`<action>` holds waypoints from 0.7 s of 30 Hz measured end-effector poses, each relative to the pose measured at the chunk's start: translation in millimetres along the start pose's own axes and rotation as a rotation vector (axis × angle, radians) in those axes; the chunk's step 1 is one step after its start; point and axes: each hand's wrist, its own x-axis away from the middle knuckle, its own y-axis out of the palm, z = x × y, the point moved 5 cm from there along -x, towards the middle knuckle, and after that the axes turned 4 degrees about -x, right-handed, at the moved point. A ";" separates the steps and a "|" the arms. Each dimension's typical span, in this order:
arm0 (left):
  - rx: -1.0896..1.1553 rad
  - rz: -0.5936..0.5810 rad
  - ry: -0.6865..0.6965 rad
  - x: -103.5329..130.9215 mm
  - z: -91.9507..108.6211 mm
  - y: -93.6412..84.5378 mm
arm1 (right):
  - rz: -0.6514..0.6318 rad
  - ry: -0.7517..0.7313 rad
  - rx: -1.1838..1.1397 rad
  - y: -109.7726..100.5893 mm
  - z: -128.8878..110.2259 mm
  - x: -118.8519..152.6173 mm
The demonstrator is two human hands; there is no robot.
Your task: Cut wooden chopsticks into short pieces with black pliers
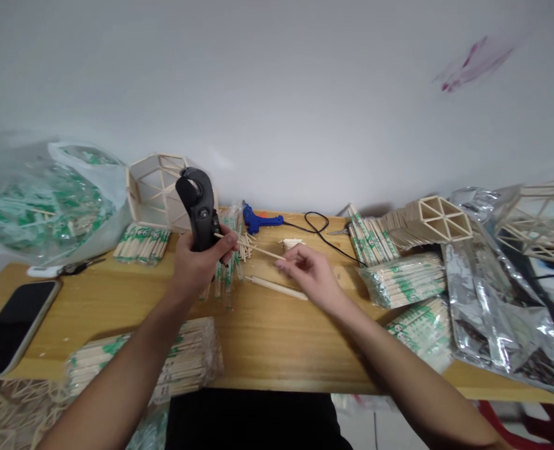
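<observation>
1. while my left hand (197, 262) grips the black tool (202, 215), its thumb and fingers pinch the thin stick (264, 251).
2. my right hand (315, 275) pinches the far end, above the table (277, 350).
3. beyond lies the blue glue gun (264, 220).

Head view, worn on head, facing forward and down over hands (258, 253).

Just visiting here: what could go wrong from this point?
The left hand grips both a black handheld tool and a thin chopstick, so either might slip.
The wrapped chopstick bundle overhangs the table's front edge and could get knocked off.
The blue glue gun lies near plastic wrappers; if hot, which I can't tell, it might melt them.
</observation>
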 end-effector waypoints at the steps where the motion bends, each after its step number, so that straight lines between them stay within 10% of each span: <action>1: -0.002 0.011 0.008 -0.9 -0.4 -1.3 | -0.038 -0.034 0.099 3.2 -0.5 1.4; 11: 0.244 0.151 0.000 -11.6 -2.1 -15.5 | -0.382 -0.181 0.651 28.9 7.6 11.5; 21: 0.372 0.222 -0.079 -12.1 8.3 -15.5 | -0.259 0.165 -0.162 14.4 -10.9 6.6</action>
